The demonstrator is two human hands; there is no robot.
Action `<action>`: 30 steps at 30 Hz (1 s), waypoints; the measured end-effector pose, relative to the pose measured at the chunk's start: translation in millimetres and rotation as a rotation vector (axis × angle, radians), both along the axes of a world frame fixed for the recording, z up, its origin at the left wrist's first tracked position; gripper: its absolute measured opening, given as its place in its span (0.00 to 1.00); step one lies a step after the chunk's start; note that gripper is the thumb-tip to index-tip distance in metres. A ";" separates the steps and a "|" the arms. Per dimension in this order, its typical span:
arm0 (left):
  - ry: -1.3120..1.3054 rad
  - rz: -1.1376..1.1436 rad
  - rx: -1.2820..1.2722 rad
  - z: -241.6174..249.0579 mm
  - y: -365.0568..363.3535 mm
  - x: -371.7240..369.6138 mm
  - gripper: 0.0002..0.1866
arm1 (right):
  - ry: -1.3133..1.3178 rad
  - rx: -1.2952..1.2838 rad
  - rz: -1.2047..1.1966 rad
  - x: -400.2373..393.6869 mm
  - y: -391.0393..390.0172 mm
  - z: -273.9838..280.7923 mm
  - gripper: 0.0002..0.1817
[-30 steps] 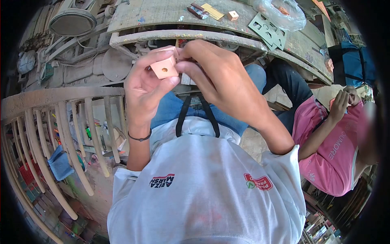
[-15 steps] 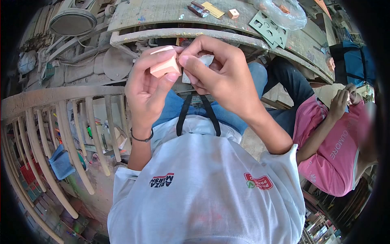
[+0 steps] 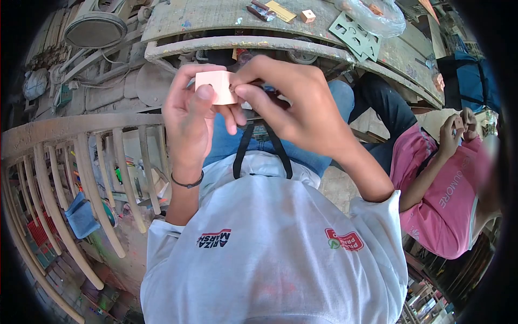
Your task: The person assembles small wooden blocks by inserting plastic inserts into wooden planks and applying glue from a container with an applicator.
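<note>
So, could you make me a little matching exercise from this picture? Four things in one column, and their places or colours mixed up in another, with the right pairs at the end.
Things
1. Block
2. Stencil
3. Wristband
4. Cloth

Places or colours
A. Green, on the bench
B. Blue, near the wooden slats
C. Dark, round the left wrist
D. Held in the left hand

Right pairs: 1-D, 2-A, 3-C, 4-B
</note>
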State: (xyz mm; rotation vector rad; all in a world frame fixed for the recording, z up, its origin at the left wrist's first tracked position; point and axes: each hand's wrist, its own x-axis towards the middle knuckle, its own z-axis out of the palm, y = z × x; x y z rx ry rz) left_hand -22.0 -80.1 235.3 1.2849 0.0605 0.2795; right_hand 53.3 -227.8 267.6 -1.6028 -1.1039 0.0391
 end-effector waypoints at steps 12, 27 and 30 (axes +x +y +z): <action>-0.067 0.148 0.200 -10.6 -5.5 -3.6 0.21 | 0.229 -0.064 -0.015 -9.6 0.2 2.4 0.03; 0.066 0.112 0.176 -0.2 -10.2 -3.5 0.32 | 0.108 -0.039 -0.060 -10.3 -0.8 3.4 0.04; -0.006 0.152 0.297 -8.1 -8.9 -3.0 0.32 | -0.003 -0.010 -0.099 -10.7 1.7 -1.7 0.04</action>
